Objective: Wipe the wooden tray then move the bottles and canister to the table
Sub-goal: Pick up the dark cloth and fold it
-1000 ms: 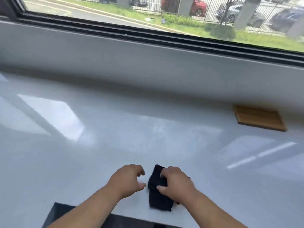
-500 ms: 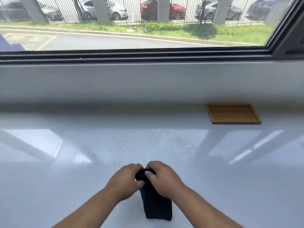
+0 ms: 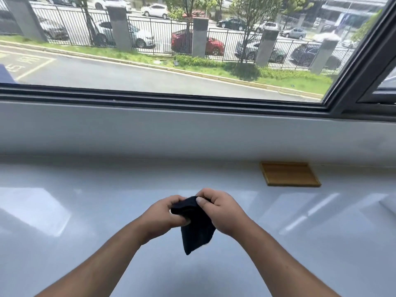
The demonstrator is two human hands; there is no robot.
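A black cloth hangs above the white counter, gripped at its top edge by both hands. My left hand pinches its left corner and my right hand pinches its right corner; the rest droops down between my wrists. The wooden tray lies flat and bare at the back right of the counter, against the wall below the window, well beyond my right hand. No bottles or canister are in view.
The glossy white counter stretches wide to both sides. A white sill wall and a large window with a dark frame close off the far side.
The cloth has come up off the counter: a second ago it lay flat under my right hand, now both hands hold it in the air. My view has tilted up.
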